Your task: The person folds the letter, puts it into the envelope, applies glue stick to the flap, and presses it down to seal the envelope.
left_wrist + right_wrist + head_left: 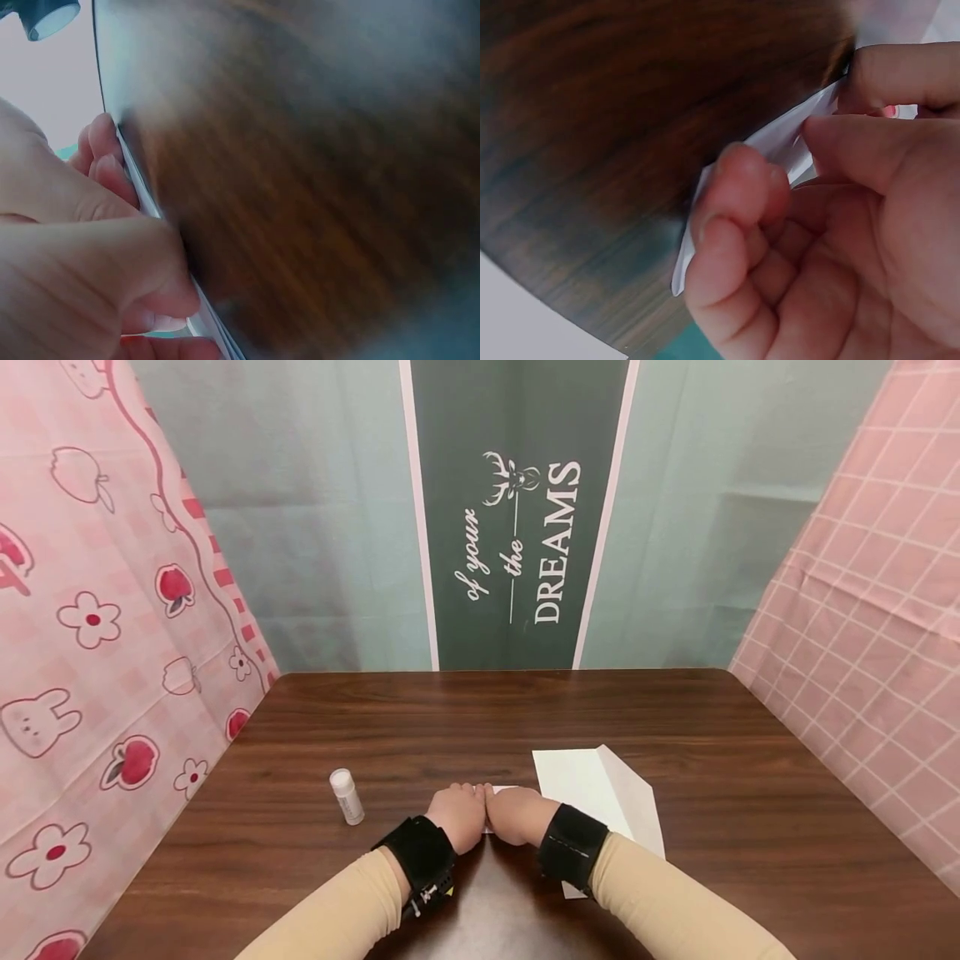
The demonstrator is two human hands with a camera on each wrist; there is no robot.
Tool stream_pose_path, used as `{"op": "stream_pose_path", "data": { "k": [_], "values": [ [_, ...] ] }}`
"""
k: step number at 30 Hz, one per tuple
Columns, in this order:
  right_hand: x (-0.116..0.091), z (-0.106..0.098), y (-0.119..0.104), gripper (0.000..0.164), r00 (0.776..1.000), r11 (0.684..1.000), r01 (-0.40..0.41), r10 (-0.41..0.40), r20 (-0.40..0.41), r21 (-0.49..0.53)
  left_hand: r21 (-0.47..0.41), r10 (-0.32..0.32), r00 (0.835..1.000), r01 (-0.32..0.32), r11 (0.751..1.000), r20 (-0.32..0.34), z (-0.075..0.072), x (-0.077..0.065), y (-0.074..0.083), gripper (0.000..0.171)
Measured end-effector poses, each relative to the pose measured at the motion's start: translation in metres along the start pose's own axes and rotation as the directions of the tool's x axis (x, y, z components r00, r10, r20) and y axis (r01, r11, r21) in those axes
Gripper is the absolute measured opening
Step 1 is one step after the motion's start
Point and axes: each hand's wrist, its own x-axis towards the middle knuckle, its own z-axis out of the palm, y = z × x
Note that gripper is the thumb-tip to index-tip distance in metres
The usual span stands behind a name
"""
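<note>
In the head view, my left hand (457,817) and right hand (517,816) meet at the middle of the table, knuckles together. A small folded white paper (504,788) shows between and behind them, mostly covered by the fingers. The left wrist view has the left thumb pressed along the thin layered edge of the paper (142,178), with other fingers close around it. From the right wrist, the thumb and forefinger pinch the folded paper (784,135), while the remaining fingers curl against its lower end.
A larger white sheet (581,777) with a slanting crease lies partly under the right forearm. Left of the hands stands a white glue stick (347,797) with its cap on. The brown wooden table (487,718) reaches back to hanging curtains (322,527).
</note>
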Motion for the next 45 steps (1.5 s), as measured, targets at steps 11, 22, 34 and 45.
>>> {"op": "stream_pose_path", "data": {
  "k": [11,22,34,45],
  "values": [
    [0.0001,0.0019,0.0032,0.05,0.999,0.999,0.033,-0.033,-0.015,0.016,0.014,-0.018,1.0,0.019,1.0,-0.022,0.0042,0.0018,0.0031,0.041],
    [-0.0023,0.0007,0.0021,0.051,0.998,0.999,0.053,-0.053,-0.027,0.007,0.051,-0.034,0.999,0.036,0.998,-0.039,0.005,0.0022,0.0058,0.041],
    [-0.0031,0.0017,0.0022,0.052,0.998,0.999,0.045,-0.045,-0.033,0.01,0.089,-0.045,0.996,0.052,0.995,-0.075,0.0057,0.0028,0.0083,0.036],
    [-0.0032,0.0016,0.0024,0.051,0.998,0.999,0.044,-0.044,-0.035,0.008,0.073,-0.064,0.994,0.071,0.995,-0.094,0.0035,0.0018,0.0098,0.033]
  ]
}}
